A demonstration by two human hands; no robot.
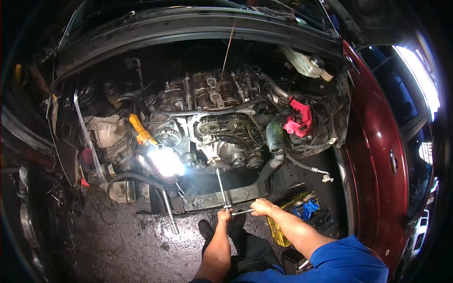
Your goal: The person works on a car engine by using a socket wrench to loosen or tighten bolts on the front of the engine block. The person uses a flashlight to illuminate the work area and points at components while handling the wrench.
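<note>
My left hand (224,215) is closed round the near end of a long steel extension bar (222,187), where a ratchet handle (242,212) joins it. My right hand (261,206) grips the handle's other end, to the right. From my hands the bar runs forward to the low front of an opened car engine (222,123), meeting it near the pulleys; its far tip is hard to make out. Above that, the timing chain (236,137) lies exposed. A lit yellow work lamp (140,129) glares left of the bar.
A loose metal tube (170,212) leans at the front left. Beside my right forearm sits a yellow tool case (279,231) with a blue cloth (306,209). A red plastic part (298,118) rests at the engine's right. A dark red car (373,141) stands close on the right.
</note>
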